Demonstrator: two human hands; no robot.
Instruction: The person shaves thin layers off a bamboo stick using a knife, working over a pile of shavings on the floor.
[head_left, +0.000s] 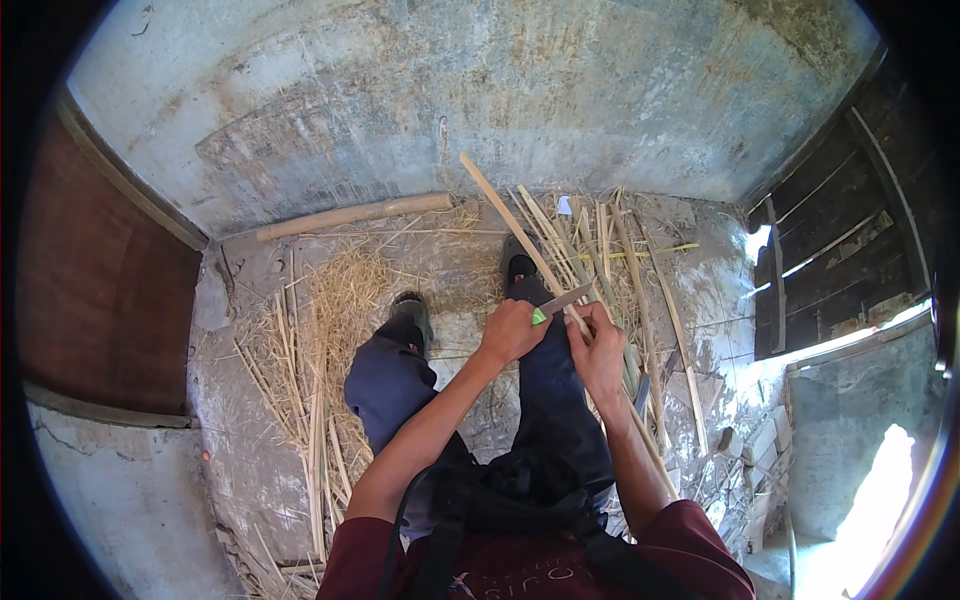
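My left hand point(509, 329) is closed around the green handle of a knife point(568, 299). Its blade lies across a long pale bamboo strip point(503, 207), by my right hand. With fingers and thumb pinched together, my right hand point(598, 352) grips that strip just below the blade. The strip slants over my right leg, from the far middle of the floor back past my right forearm. Where the blade's edge meets the strip is too small to make out.
Several split bamboo strips point(678, 335) lie on the floor to the right. Shavings point(345, 290) and more strips are heaped at the left. A thick bamboo pole point(355, 216) rests along the far wall point(480, 100). Broken blocks point(762, 445) sit at the right.
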